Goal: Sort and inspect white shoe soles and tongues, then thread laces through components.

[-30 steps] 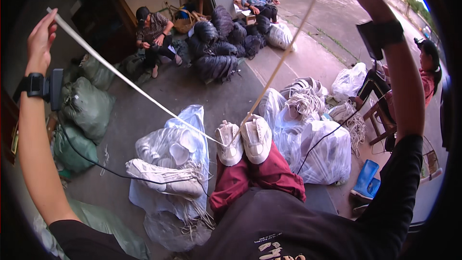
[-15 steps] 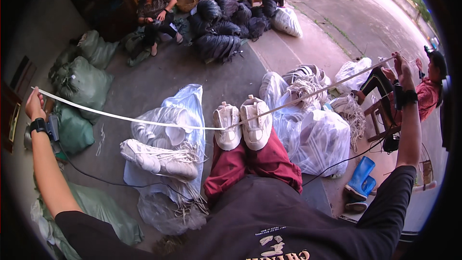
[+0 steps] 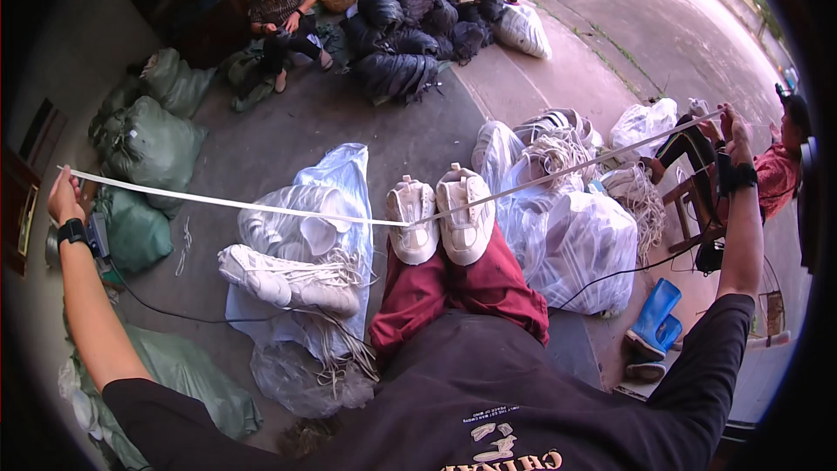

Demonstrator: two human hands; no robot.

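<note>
Two white sneakers rest side by side on my maroon-trousered legs, the left sneaker (image 3: 412, 244) and the right sneaker (image 3: 466, 235). A long flat white shoelace (image 3: 235, 208) dips to the left sneaker in the middle and rises to both sides, crossing in front of the right one. Whether it runs through eyelets is too small to tell. At the far left my left hand (image 3: 65, 196) pinches one end, arm stretched wide. My right hand (image 3: 738, 135), raised at the far right, is closed on the other end.
Left of my legs, more white sneakers (image 3: 288, 281) and laces lie on a plastic bag (image 3: 344, 174). Stuffed clear bags (image 3: 588, 253) and lace bundles (image 3: 558, 157) sit right. Green sacks (image 3: 157, 153), black bundles (image 3: 397, 74), blue boots (image 3: 654, 318) and co-workers (image 3: 283, 17) surround me. Black cables cross beside me.
The shoelace remains stretched between my hands. My right hand has shifted slightly down and outward, and my left hand slightly down; the sneakers appear a little higher in view.
</note>
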